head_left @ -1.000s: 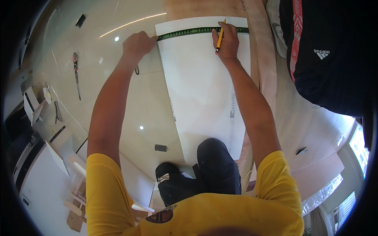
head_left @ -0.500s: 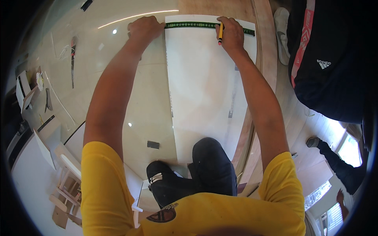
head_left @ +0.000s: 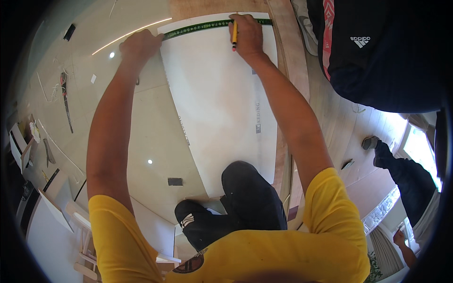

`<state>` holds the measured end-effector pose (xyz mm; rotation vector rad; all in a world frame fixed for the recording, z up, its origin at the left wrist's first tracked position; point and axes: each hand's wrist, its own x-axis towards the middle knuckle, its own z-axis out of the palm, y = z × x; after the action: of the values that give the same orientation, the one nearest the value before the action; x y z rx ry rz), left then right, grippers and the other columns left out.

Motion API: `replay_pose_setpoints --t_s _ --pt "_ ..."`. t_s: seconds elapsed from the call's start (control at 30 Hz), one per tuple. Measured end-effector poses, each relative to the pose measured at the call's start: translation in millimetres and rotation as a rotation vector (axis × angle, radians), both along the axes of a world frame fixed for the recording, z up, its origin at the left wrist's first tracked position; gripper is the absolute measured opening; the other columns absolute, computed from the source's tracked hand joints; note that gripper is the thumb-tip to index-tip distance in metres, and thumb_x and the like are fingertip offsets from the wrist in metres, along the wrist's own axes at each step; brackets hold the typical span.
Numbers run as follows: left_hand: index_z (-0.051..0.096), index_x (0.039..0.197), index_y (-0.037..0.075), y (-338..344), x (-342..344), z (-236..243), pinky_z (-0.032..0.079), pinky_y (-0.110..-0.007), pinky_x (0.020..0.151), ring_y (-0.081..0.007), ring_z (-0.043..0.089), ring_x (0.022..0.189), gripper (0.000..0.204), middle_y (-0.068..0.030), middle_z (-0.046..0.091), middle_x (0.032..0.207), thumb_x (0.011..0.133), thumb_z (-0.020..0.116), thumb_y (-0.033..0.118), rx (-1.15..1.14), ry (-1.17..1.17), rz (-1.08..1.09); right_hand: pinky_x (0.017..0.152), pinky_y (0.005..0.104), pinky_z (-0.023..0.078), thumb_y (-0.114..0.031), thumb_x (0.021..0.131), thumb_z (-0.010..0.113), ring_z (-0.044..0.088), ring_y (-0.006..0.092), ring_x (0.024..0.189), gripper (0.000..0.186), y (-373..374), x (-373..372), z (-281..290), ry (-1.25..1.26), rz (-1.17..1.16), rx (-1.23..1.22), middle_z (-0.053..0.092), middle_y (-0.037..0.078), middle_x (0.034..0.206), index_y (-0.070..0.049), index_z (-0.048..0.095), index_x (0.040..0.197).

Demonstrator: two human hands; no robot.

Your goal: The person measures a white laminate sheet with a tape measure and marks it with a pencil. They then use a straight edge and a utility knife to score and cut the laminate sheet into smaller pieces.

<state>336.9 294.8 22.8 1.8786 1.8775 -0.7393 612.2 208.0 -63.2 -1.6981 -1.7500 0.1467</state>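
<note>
A long white board [head_left: 219,94] lies on the floor in front of my knees. Across its far end stretches a green and black measuring tape [head_left: 198,27]. My left hand [head_left: 140,48] is closed on the tape's left end, just past the board's left edge. Over the tape near the right edge, my right hand [head_left: 249,37] grips a yellow pencil [head_left: 235,35], its pinkish-red end toward me. The pencil's far tip is partly hidden by the fingers.
On the left floor lie a red and black handled saw [head_left: 65,94], pliers-like tool [head_left: 48,152] and a small dark piece [head_left: 175,181]. A wooden panel [head_left: 297,70] runs beneath and right of the board. Another person in dark clothing [head_left: 373,56] is close at right; a second person's leg [head_left: 401,174] shows beyond.
The whole view has swung, so the board and both hands sit farther left and the board appears tilted. Both hands stay at the tape, the pencil still in my right.
</note>
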Motion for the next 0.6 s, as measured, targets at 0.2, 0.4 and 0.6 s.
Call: replay_pose_setpoints --t_s 0.2,0.4,0.6 --pt "0.075 0.101 0.004 -4.7 -6.3 -7.7 0.057 -0.045 0.083 -0.0297 0.074 0.090 0.062 -0.0108 0.076 0.091 0.097 0.053 0.061 0.263 -0.053 -0.109 0.088 0.0401 0.051 -0.013 0.091 0.075 0.066 0.0334 0.092 0.023 -4.4 8.0 14.4 0.003 0.074 -0.089 0.069 0.014 0.095 -0.008 0.072 0.113" --pt "0.075 0.109 0.008 0.5 -8.6 -16.5 0.055 -0.048 0.077 -0.0282 0.073 0.096 0.054 -0.0085 0.076 0.099 0.096 0.054 0.056 0.124 0.008 -0.052 0.077 0.0354 0.056 -0.023 0.093 0.067 0.071 0.0236 0.084 0.027 21.8 -34.2 27.0 0.711 0.115 -0.332 0.074 0.011 0.088 -0.004 0.071 0.112" --pt "0.075 0.106 0.009 -3.0 -9.2 -20.9 0.052 -0.055 0.081 -0.0304 0.072 0.093 0.049 -0.0083 0.076 0.096 0.096 0.053 0.052 0.163 -0.009 -0.073 0.078 0.0359 0.056 -0.018 0.090 0.067 0.071 0.0228 0.085 0.025 58.6 -69.5 25.8 0.478 0.198 -0.508 0.076 0.013 0.095 -0.001 0.072 0.107"
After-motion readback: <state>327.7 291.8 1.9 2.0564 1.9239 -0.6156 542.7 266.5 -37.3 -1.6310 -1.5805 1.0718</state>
